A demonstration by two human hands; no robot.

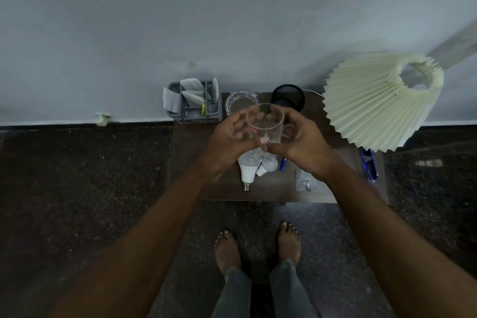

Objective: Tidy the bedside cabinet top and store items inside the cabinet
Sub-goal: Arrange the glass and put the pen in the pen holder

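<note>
A clear drinking glass (265, 121) with a red label is held above the dark brown cabinet top (191, 152), upright. My left hand (229, 144) cups its left side and my right hand (304, 144) cups its right side, thumbs meeting at the front. Below the glass lie two white light bulbs (249, 166), a blue pen (283, 163) partly hidden by my right hand, and a small clear bag with metal hooks (307, 183). A glass ashtray-like dish (240, 102) and a black mesh cup (287, 97) stand at the back.
A grey organiser (193, 108) with white paper sachets sits at the cabinet's back left. A pleated cream lamp shade (379, 100) overhangs the right side, blue-framed glasses (369, 165) beneath it. The wall is right behind; dark speckled floor surrounds, with my bare feet (258, 245) in front.
</note>
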